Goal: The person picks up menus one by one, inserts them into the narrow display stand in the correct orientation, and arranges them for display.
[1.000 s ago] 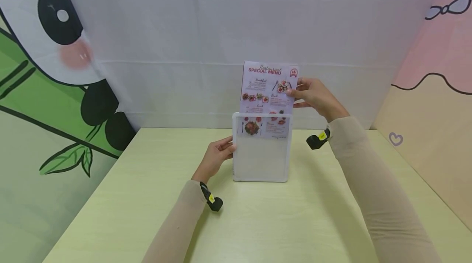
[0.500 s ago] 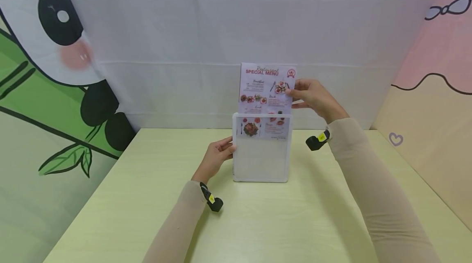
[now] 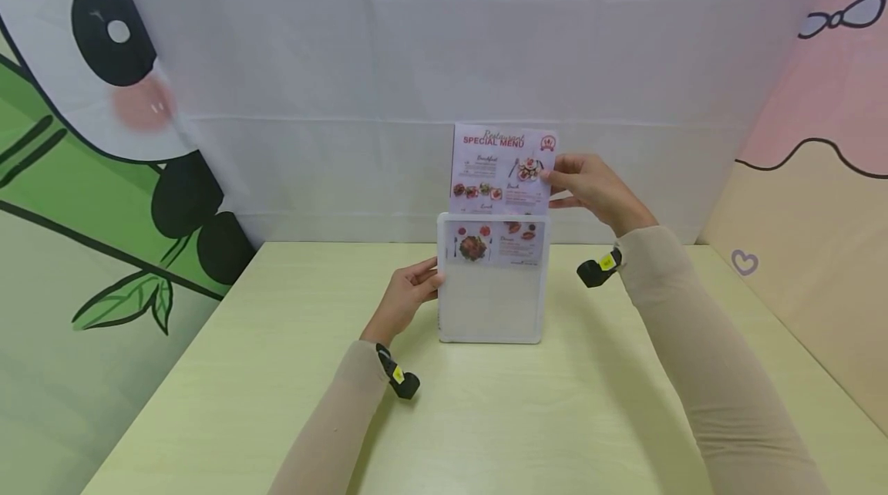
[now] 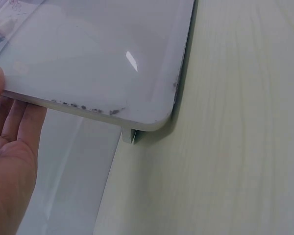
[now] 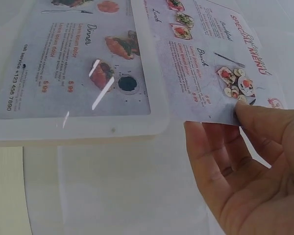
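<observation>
A white-rimmed clear sign holder [image 3: 489, 306] stands upright on the table, and a printed restaurant menu sheet [image 3: 502, 171] sits partly inside it from the top. The sheet's lower part shows through the clear front; its upper part sticks out above the rim. My right hand [image 3: 590, 183] pinches the menu's right edge, thumb in front and fingers behind, as the right wrist view shows of the menu [image 5: 206, 58]. With the thumb at the front, my left hand [image 3: 405, 294] grips the holder's left edge. Dark scuffs mark that edge of the holder [image 4: 103, 58] in the left wrist view.
The pale yellow-green table [image 3: 277, 372] meets a white cloth backdrop [image 3: 312, 94] behind the holder. A panel with a cartoon panda [image 3: 118, 264] rises at the left, and a pink and cream panel [image 3: 819, 248] at the right.
My right hand has moved slightly down with the menu, which now reaches a little deeper into the holder and has shifted slightly left. My left hand and the holder have stayed put.
</observation>
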Demonstrator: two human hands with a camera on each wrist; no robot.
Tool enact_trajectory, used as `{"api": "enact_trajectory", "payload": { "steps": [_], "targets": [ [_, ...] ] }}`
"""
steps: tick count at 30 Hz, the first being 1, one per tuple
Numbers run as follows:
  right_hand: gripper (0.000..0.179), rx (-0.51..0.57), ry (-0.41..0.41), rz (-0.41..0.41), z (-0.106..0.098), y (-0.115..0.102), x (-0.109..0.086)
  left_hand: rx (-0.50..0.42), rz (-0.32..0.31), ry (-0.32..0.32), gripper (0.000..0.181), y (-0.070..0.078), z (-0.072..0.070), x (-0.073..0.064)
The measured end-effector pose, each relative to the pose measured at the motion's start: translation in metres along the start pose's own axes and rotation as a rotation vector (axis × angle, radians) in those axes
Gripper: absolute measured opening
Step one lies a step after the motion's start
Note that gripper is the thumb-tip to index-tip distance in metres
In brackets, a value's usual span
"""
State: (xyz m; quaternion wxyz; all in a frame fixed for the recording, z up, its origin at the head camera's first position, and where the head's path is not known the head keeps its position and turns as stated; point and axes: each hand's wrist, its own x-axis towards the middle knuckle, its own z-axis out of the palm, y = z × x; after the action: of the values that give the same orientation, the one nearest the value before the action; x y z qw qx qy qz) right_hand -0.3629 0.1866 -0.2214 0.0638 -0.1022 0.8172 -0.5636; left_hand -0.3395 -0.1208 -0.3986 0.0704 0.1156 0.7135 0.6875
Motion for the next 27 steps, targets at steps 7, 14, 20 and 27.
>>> {"api": "enact_trajectory", "payload": {
  "steps": [7, 14, 20, 27],
  "targets": [
    [0.031, -0.003, -0.014, -0.02, 0.0013, 0.0029, -0.0002, 0.008, 0.002, -0.001, 0.048, -0.0003, -0.0004, 0.0006],
    [0.032, 0.0, -0.015, -0.018, 0.0027, 0.0043, -0.0002, 0.004, 0.009, -0.01, 0.047, -0.0001, 0.0001, 0.0003],
    [0.032, 0.01, -0.014, -0.014, 0.0044, 0.0041, -0.0002, 0.005, 0.015, -0.012, 0.048, 0.0003, -0.0005, -0.0004],
    [0.032, 0.003, -0.014, -0.009, 0.0063, 0.0045, -0.0005, 0.0, 0.01, -0.013, 0.048, 0.0005, -0.0007, -0.0005]
  ]
}}
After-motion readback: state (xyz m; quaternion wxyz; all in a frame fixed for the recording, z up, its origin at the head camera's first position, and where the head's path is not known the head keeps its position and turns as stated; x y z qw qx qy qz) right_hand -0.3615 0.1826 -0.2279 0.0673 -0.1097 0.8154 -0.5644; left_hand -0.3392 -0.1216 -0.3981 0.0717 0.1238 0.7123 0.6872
